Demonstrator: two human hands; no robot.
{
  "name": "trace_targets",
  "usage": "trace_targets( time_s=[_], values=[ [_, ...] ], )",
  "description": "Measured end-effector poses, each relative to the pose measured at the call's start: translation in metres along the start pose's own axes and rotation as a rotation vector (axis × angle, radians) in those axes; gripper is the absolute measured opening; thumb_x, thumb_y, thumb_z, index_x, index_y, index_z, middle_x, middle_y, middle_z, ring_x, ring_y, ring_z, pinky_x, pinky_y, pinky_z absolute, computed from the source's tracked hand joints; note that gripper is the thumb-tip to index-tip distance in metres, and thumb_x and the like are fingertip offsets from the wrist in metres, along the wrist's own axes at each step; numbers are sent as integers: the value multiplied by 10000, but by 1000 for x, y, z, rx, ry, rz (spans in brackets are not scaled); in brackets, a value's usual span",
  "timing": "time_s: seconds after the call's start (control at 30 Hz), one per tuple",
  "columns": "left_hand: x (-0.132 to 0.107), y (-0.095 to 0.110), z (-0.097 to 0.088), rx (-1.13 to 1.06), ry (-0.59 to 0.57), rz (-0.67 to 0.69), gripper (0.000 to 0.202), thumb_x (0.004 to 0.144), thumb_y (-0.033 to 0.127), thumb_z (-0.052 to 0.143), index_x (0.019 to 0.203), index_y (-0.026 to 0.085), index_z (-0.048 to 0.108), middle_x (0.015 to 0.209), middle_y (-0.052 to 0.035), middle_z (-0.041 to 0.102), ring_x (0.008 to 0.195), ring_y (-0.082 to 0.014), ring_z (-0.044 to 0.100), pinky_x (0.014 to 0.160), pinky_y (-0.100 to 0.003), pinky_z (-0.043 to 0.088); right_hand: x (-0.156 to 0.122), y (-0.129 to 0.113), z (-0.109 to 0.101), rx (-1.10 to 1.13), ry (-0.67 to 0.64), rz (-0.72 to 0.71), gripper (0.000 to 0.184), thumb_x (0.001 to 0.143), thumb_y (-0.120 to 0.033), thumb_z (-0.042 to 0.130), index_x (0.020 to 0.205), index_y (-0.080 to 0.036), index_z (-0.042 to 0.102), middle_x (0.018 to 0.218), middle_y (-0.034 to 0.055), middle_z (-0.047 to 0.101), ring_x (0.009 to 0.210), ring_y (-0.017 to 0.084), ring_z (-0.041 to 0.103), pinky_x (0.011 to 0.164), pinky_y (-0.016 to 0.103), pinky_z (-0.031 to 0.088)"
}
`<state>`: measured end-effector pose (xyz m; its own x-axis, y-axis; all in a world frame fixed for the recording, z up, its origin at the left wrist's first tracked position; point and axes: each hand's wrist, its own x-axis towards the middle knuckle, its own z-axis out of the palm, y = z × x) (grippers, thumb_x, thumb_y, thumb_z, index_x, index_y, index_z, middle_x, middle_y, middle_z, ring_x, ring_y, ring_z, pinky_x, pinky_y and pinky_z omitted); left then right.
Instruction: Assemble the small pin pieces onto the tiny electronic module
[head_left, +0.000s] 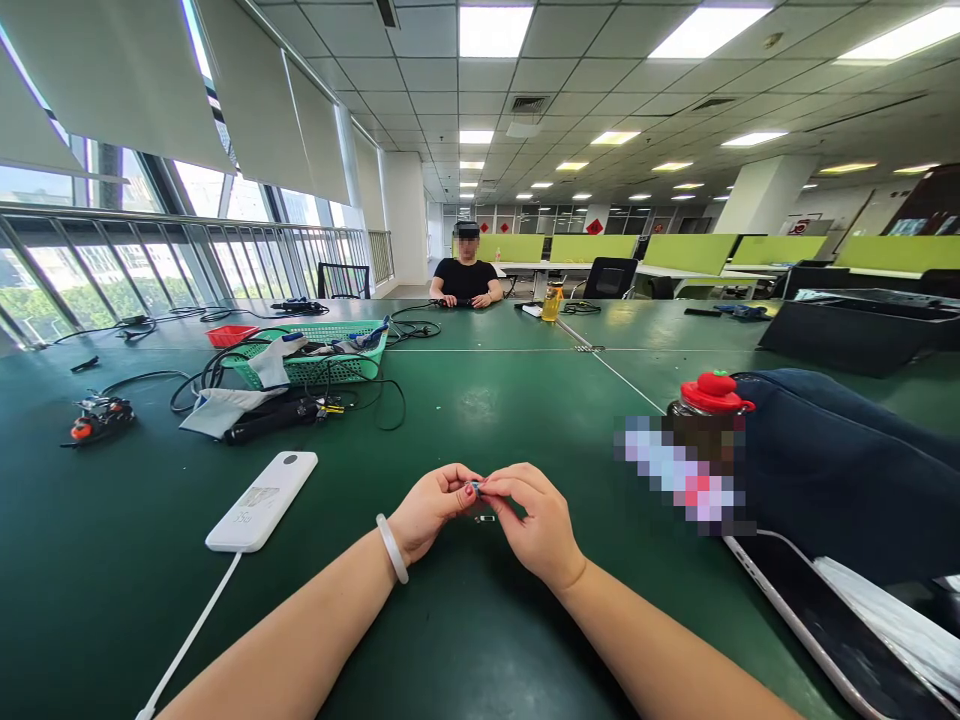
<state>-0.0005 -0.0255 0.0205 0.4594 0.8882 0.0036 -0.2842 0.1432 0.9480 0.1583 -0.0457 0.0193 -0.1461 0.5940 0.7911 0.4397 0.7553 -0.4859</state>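
Observation:
My left hand (433, 505) and my right hand (534, 522) meet above the green table (480, 400), fingertips pinched together on one tiny object (475, 489) with a red and dark tip. It is too small to name. Just below the fingers a small pale piece (485, 518) lies on the table. A white bangle (392, 547) circles my left wrist.
A white power bank (262, 500) with a cable lies to the left. Farther back are a green basket (315, 360) with cables and a small red tray (231, 335). A red-capped bottle (709, 425), a dark blue garment (847, 470) and a tablet (832, 620) sit right. A person (466, 278) sits opposite.

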Motion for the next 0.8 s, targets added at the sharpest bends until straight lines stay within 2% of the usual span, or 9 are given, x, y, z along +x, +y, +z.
trace_targets(
  time_s=[0.17,0.37,0.47,0.6,0.7,0.8],
  values=[
    [0,0,-1,-75,-31,-17,230,662,272,698,799,123,588,727,-24,576,658,-98,523,677,-248,397,0,0,-1,4,-11,-25,142,782,-184,545,851,-245,654,829,22,657,793,147,576,744,316,479],
    [-1,1,0,-74,-44,-26,238,646,276,710,792,124,600,719,-26,580,663,-107,525,700,-271,402,-1,-1,-1,-38,8,8,120,789,-188,532,819,-232,640,814,22,646,776,142,568,741,307,473],
    [0,2,0,-58,-23,-29,238,655,282,703,802,124,602,738,-29,584,671,-102,527,696,-257,401,-1,0,-2,-96,-27,-12,122,790,-197,541,834,-238,647,825,13,654,784,142,556,762,306,460],
    [2,2,-4,53,109,-63,261,677,317,680,834,124,603,772,-38,591,667,-86,521,618,-201,381,3,7,-5,-211,-146,17,199,810,-190,508,936,-253,650,914,9,662,830,146,545,798,303,441],
    [6,1,-9,119,226,-130,317,661,356,683,864,127,599,840,-53,605,636,-74,514,584,-192,373,4,17,-8,-328,-280,178,283,786,-141,503,1025,-234,624,960,25,655,870,163,548,819,316,430],
    [10,-2,-14,148,282,-163,349,643,366,693,881,130,597,847,-54,610,603,-62,501,552,-183,359,0,30,-11,-398,-444,293,245,730,-125,548,913,-235,667,894,34,662,870,185,561,803,324,428]
  ],
)
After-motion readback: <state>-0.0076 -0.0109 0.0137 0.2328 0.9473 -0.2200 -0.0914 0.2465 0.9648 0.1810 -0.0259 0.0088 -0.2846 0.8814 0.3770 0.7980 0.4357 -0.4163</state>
